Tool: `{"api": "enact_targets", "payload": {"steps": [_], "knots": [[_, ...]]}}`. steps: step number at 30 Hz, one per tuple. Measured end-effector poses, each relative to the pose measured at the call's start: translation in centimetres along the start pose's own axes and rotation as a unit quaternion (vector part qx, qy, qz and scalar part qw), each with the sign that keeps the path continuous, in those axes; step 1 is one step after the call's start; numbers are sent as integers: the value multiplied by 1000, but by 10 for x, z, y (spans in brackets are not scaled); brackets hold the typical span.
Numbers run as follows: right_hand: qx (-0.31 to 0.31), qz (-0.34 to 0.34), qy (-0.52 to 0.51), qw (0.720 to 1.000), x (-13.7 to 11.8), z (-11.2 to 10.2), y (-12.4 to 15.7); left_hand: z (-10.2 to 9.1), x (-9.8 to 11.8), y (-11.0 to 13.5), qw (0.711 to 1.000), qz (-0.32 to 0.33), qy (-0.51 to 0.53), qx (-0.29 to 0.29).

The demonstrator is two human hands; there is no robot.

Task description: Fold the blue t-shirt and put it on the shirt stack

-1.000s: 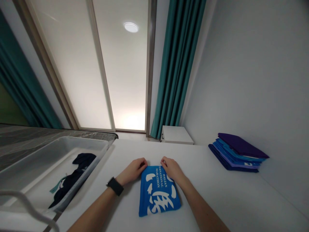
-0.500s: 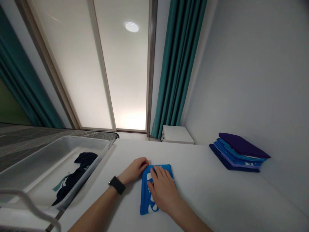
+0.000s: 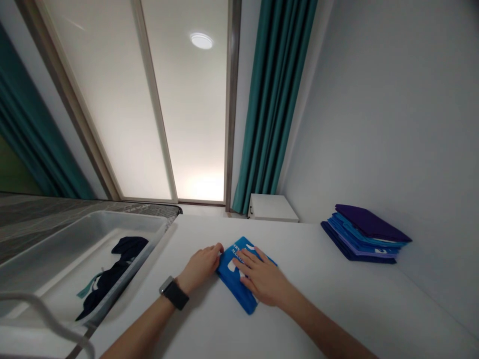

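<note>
A folded blue cloth (image 3: 235,285) with white lettering and print lies turned at an angle on the white table (image 3: 299,319). At its left corner, my left hand (image 3: 199,268) is closed, thumb and fingers pinching the edge. My right hand (image 3: 264,279) rests flat over the right part of the cloth, fingers spread, and hides some of the print. A watch with a black band (image 3: 175,293) is on my left wrist.
To the left stands a translucent plastic bin (image 3: 37,249) with dark navy cloth (image 3: 112,274) inside. A stack of folded purple and blue cloths (image 3: 366,234) sits at the right by the wall. Beyond the table are a white cabinet (image 3: 273,207) and a grey cable (image 3: 48,316) is at lower left.
The folded blue cloth has turned anticlockwise, its top swinging left and its lower end right. Both hands stay on it, the right one now flatter with fingers more spread.
</note>
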State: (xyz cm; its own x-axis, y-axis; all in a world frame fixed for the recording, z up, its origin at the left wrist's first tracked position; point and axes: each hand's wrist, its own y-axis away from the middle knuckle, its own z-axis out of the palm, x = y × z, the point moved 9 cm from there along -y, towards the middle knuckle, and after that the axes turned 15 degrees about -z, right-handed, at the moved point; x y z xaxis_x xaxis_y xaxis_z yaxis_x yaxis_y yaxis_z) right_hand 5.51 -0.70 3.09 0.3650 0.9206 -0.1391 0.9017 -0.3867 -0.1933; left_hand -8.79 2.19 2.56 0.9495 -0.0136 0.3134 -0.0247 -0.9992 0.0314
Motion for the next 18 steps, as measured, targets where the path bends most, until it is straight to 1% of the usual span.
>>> {"api": "enact_targets", "payload": {"steps": [2,4,6,8,11,13,15,18], "knots": [[-20,29,11,999,29,-3,8,3,2,10,1000,-7,-15,-18],[-35,71,4,997,56,-3,17,6,8,20,999,9,2,-39],[-41,103,-20,994,71,1,21,8,13,27,997,31,38,-52],[-29,132,-32,990,76,2,22,7,13,29,994,47,78,-58],[12,149,-34,988,64,-1,20,4,14,29,988,76,120,-67],[33,128,-50,990,47,-1,17,-1,17,31,987,102,114,-57],[31,96,-67,993,28,1,15,-5,21,36,987,129,83,-41],[1,52,-63,997,8,7,15,-6,26,42,987,150,41,-35]]}}
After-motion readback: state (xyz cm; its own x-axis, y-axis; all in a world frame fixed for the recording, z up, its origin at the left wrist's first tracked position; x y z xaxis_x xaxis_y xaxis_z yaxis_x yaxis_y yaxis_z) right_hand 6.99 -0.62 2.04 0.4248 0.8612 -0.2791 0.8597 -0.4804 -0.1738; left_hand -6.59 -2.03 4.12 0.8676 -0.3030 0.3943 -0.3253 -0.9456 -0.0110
